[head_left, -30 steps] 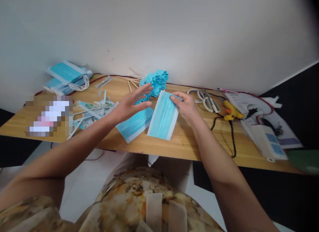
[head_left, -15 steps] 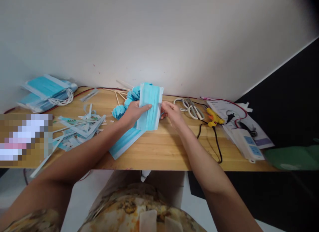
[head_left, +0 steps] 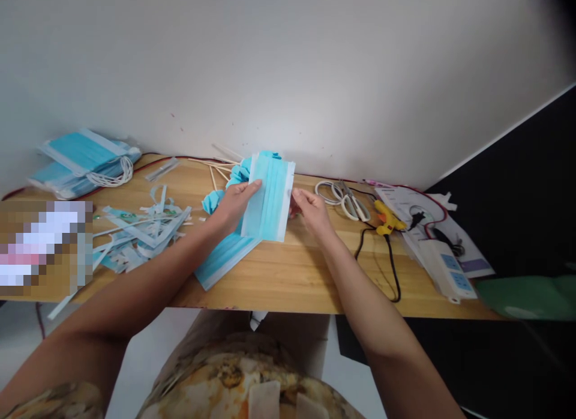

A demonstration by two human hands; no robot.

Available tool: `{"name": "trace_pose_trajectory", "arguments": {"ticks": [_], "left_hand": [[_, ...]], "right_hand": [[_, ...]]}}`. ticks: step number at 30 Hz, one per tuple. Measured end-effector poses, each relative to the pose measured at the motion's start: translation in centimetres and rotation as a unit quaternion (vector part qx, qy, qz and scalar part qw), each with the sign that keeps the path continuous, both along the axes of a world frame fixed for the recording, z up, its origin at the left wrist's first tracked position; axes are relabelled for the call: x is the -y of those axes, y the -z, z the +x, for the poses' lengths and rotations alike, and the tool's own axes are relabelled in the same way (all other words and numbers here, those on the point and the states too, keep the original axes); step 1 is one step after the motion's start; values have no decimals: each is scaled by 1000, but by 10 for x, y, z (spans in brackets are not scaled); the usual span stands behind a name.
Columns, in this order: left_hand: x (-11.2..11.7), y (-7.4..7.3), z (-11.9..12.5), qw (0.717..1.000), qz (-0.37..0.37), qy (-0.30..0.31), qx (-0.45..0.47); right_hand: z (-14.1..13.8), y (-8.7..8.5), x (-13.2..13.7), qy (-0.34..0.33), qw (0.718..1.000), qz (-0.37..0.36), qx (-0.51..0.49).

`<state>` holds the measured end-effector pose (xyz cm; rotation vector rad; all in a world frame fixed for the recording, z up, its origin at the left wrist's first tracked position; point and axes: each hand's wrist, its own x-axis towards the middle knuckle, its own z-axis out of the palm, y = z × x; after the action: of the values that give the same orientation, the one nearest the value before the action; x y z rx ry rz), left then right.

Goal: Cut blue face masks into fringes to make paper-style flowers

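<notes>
A blue and white face mask (head_left: 269, 203) is held up above the table, its pleats running up and down. My left hand (head_left: 238, 203) grips its left side, thumb on the front and the other fingers behind. My right hand (head_left: 312, 212) is closed in a pinch at the mask's right edge; the exact contact is partly hidden. Another blue face mask (head_left: 225, 260) lies flat below the left hand. Behind the held mask, blue crumpled flowers (head_left: 240, 171) with thin wooden sticks (head_left: 213, 164) rest on the table, partly covered.
Cut mask strips (head_left: 148, 230) are heaped on the left of the table (head_left: 288, 281). A stack of masks (head_left: 85, 158) lies at the back left. Scissors (head_left: 353, 203), a yellow glue gun (head_left: 387, 218), cables and a power strip (head_left: 450, 269) are on the right.
The held mask has tilted slightly, its lower end shifting left and down. My left hand has slid a little left, and the right hand stays at the right edge.
</notes>
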<state>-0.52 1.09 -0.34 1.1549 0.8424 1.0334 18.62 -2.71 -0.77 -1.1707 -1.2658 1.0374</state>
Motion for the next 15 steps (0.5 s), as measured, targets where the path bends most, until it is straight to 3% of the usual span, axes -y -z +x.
{"name": "trace_pose_trajectory", "arguments": {"ticks": [11, 15], "left_hand": [[15, -10, 3, 996, -36, 59, -56], [18, -9, 3, 995, -40, 42, -83]], "right_hand": [[2, 8, -1, 17, 998, 16, 50], [2, 7, -2, 22, 997, 37, 65]]}}
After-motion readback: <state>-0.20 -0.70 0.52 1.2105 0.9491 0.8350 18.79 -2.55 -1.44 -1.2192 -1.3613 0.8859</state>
